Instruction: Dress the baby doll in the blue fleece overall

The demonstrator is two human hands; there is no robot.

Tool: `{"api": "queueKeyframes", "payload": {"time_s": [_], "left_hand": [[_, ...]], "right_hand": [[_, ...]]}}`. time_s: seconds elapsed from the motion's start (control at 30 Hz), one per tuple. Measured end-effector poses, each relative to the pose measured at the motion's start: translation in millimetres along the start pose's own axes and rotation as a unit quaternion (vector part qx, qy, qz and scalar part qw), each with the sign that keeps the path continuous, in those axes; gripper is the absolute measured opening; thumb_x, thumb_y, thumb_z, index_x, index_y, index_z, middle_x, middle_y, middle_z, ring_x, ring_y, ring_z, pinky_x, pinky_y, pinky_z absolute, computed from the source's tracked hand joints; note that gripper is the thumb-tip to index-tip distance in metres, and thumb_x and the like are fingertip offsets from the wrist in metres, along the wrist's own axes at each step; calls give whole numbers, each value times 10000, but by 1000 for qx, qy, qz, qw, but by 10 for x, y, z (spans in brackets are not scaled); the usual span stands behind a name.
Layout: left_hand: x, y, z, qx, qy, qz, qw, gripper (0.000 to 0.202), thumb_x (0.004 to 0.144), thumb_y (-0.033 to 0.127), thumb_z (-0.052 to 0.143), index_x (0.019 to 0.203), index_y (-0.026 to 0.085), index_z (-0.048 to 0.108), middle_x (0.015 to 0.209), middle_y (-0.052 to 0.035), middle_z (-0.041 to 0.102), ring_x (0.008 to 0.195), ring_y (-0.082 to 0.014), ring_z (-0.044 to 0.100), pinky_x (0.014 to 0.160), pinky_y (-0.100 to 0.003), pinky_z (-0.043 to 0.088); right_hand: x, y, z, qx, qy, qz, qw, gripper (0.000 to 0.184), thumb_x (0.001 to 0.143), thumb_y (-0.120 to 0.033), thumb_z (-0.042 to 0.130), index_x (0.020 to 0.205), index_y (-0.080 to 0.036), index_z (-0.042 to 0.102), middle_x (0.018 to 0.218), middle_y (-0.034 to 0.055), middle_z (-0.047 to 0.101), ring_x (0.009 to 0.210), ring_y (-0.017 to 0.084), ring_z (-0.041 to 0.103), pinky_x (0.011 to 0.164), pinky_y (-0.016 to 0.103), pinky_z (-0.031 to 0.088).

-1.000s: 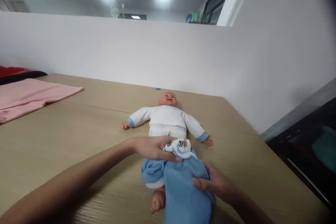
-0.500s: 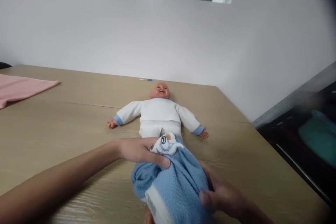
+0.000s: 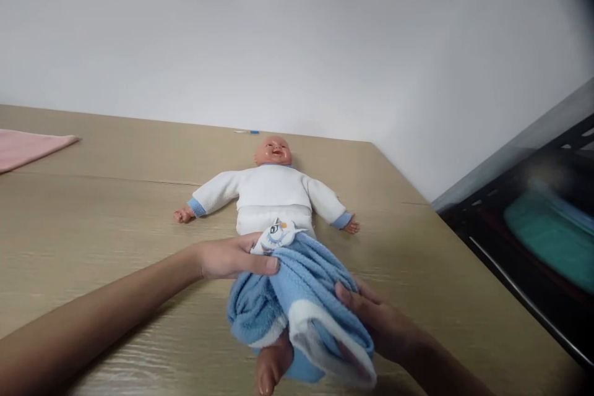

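Gripping blue trousers over doll: left hand fingers pinching waistband, right hand seemingly clutching leg.

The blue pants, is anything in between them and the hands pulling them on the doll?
Nothing visible. The left hand grips the blue pants at the waistband by the owl patch, and the right hand holds the pant leg directly. One bare doll foot sticks out below.

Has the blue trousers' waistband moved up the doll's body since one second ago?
Yes. The blue trousers now reach the white top's hem, closer than before. The left hand grips the waistband; the right hand holds the leg.
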State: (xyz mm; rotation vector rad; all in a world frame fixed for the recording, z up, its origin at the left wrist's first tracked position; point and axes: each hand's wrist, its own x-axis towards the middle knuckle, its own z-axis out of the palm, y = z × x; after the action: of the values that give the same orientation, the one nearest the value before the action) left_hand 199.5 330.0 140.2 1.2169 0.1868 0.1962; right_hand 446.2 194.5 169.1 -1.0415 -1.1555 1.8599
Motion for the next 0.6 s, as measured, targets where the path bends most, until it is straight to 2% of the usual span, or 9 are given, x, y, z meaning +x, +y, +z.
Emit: {"api": "queueKeyframes", "payload": {"time_s": [0.07, 0.13, 0.2, 0.3, 0.37, 0.43, 0.5, 0.57, 0.6], "left_hand": [[3, 20, 16, 23, 10, -1, 1000, 641, 895, 638, 812, 1326, 176, 709, 1313, -122, 754, 1208, -268, 706, 1173, -421, 494], [4, 78, 51, 63, 16, -15, 998, 613, 931, 629, 781, 1356, 193, 700, 1374, -119, 733, 1277, -270, 677, 1208, -427, 465], [2, 148, 103, 86, 27, -33, 995, 597, 959, 636, 742, 1379, 214, 693, 1413, -104, 717, 1323, -267, 651, 1217, -417, 458], [1, 208, 190, 85, 26, -49, 995, 663, 890, 653, 807, 1373, 210, 700, 1374, -99, 731, 1275, -279, 673, 1137, -406, 525], [6, 202, 232, 94, 19, -49, 994, 682, 792, 593, 915, 1308, 188, 728, 1255, -96, 767, 1157, -273, 713, 1042, -386, 578], [16, 170, 239, 109, 18, -53, 992, 615, 741, 503, 974, 1218, 182, 756, 1139, -72, 785, 1052, -244, 733, 994, -366, 598], [28, 127, 206, 102, 10, -52, 993, 549, 737, 481, 979, 1152, 187, 772, 1092, -51, 791, 1022, -221, 738, 1013, -358, 597], [41, 86, 145, 76, -1, -28, 997, 556, 727, 511, 980, 1134, 192, 775, 1086, -46, 794, 1041, -215, 737, 1037, -350, 589], [46, 70, 111, 65, -7, -12, 998, 551, 723, 521, 980, 1112, 188, 777, 1067, -46, 793, 1036, -211, 735, 1027, -335, 589]], "right_hand": [[-32, -34, -4, -48, -62, -6, 997, 736, 793, -746, 853, 1277, -197, 776, 1082, 104, 806, 1056, 304, 768, 983, 407, 611], [-38, -55, 27, -70, -73, -25, 995, 762, 720, -647, 949, 1305, -198, 755, 1093, 98, 800, 1102, 325, 757, 972, 412, 618], [-10, -51, 83, -99, 23, -76, 992, 644, 755, -516, 956, 1285, -215, 749, 1096, 87, 799, 1084, 312, 760, 941, 397, 631], [56, -38, 164, -163, 202, -159, 952, 416, 864, -428, 868, 1202, -216, 749, 1099, 85, 803, 997, 267, 765, 897, 354, 634], [80, -53, 186, -194, 239, -169, 936, 381, 902, -436, 834, 1198, -213, 742, 1114, 78, 803, 1000, 252, 758, 917, 335, 622], [75, -79, 167, -211, 209, -139, 945, 340, 911, -445, 838, 1143, -210, 760, 1055, 52, 800, 963, 226, 744, 880, 294, 609], [57, -86, 107, -202, 143, -97, 964, 332, 888, -491, 866, 1002, -193, 775, 923, 28, 771, 838, 191, 707, 761, 255, 584], [45, -56, 28, -155, 87, -82, 981, 435, 861, -600, 865, 917, -179, 769, 842, 22, 734, 741, 169, 667, 678, 246, 559], [44, -30, -6, -125, 69, -88, 986, 491, 855, -656, 849, 934, -177, 773, 844, 27, 731, 729, 168, 663, 671, 253, 561]]}}
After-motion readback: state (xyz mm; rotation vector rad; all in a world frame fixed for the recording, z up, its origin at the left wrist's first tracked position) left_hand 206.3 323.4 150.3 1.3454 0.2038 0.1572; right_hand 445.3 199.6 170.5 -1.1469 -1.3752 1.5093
